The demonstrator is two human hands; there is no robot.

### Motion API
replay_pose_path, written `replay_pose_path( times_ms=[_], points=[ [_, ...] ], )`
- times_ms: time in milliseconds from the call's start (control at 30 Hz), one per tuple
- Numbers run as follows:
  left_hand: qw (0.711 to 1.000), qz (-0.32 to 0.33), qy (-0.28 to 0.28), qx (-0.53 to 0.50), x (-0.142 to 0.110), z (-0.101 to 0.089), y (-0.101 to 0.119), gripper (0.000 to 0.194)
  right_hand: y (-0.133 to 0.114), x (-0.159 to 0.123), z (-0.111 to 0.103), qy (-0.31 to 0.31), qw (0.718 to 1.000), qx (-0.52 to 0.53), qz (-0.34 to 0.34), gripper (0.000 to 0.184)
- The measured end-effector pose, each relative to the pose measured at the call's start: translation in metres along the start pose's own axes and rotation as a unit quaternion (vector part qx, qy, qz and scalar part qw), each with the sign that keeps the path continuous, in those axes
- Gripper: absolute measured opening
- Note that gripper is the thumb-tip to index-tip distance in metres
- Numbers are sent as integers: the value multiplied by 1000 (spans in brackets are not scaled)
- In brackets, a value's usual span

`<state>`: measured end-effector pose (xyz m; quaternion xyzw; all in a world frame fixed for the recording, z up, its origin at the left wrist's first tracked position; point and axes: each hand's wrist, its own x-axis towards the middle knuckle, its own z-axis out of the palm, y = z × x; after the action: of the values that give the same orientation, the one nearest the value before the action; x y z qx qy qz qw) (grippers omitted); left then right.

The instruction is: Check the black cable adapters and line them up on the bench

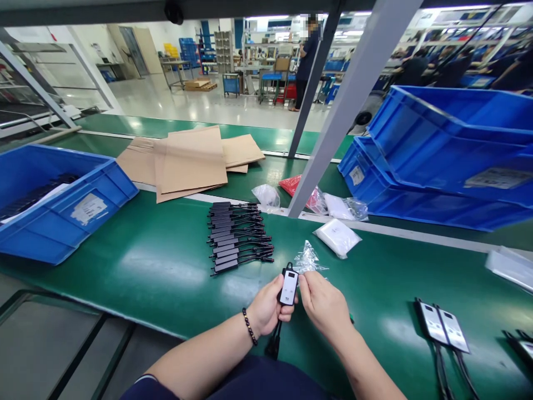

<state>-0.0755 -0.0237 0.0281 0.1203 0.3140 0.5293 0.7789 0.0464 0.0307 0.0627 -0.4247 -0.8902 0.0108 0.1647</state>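
Note:
My left hand (pixel 266 308) is closed around a small black device with a white front panel (pixel 288 288), a dark window and a loop at its top. Its black cable (pixel 273 341) hangs down toward me. Close against the device's upper right edge, my right hand (pixel 325 300) is pinched; whatever its fingertips hold is hidden. Just beyond lies a small pile of clear plastic film pieces (pixel 307 258). To the left, several black cabled modules (pixel 227 244) are lined up in a stack of rows. Two similar white-faced devices (pixel 443 322) rest at the right.
A blue bin (pixel 70 205) with black parts stands left; stacked blue bins (pixel 449 150) stand right. Flat cardboard (pixel 191 161) lies behind. A grey post (pixel 345 111) rises near a red bag (pixel 291 184) and a white packet (pixel 337 238). A person (pixel 306 61) stands in the background.

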Motion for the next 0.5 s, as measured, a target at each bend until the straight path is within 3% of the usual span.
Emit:
replay_pose_path(
  times_ms=[133,267,367,500],
  points=[
    [1000,5,-3,-4,0,0,-1,44,2,0,1,1,1000,12,2,28],
    [1000,5,3,-2,0,0,-2,43,2,3,-1,-38,997,62,24,28],
    [1000,5,5,-1,-1,1,0,43,-1,3,-10,-80,987,137,39,31],
    [1000,12,11,-8,0,1,4,43,4,2,-22,-105,962,252,6,36]
  ],
)
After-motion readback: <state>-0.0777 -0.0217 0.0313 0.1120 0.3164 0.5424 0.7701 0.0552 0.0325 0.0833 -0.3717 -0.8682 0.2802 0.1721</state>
